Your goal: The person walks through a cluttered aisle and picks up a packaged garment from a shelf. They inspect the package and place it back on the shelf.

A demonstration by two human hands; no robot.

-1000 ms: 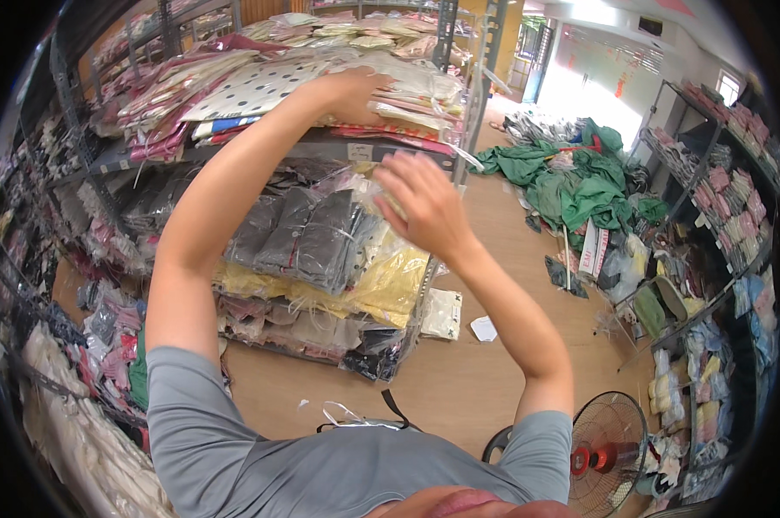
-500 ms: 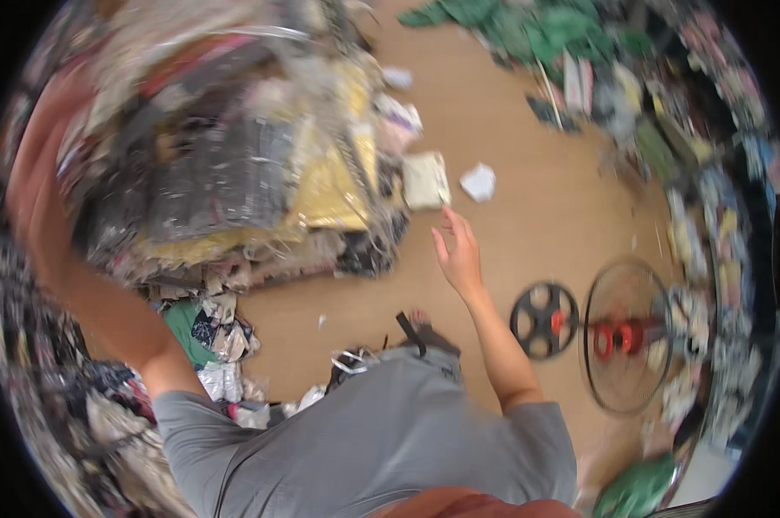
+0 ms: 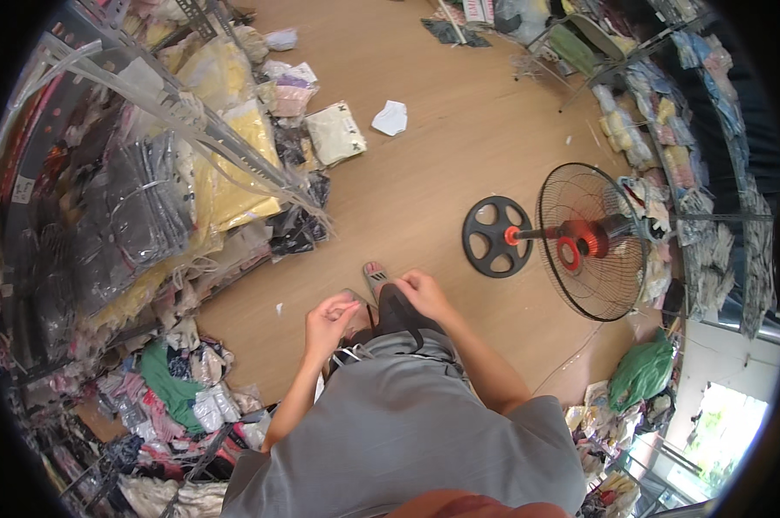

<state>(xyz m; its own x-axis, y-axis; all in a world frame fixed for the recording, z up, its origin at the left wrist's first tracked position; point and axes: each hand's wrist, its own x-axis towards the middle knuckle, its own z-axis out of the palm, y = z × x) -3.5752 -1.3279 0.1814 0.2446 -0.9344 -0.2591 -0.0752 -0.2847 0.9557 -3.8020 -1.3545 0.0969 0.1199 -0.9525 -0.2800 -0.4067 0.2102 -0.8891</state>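
Both hands are held low in front of my waist, a short gap apart. My left hand (image 3: 331,321) has its fingers drawn together in a pinch, and whatever may be in them is too small to make out. My right hand (image 3: 422,295) is closed too, its fingers curled beside a dark strap (image 3: 400,312) that hangs at the front of my dark shorts. Whether it grips that strap cannot be seen. Past the hands, a sandalled foot (image 3: 374,276) shows on the brown floor (image 3: 407,190).
On the left, a metal rack (image 3: 234,142) holds bagged garments, including a yellow pack (image 3: 243,164). A cream pack (image 3: 336,134) and white paper (image 3: 390,118) lie on the floor. A fan (image 3: 593,242) stands right; a green bag (image 3: 642,371) lies behind it. Stocked shelves (image 3: 666,129) line the right.
Both hands have come in to my waist and closed: the left from the stacked garments at far left, the right from an outstretched, open position. The view has shifted, showing more of the right side.
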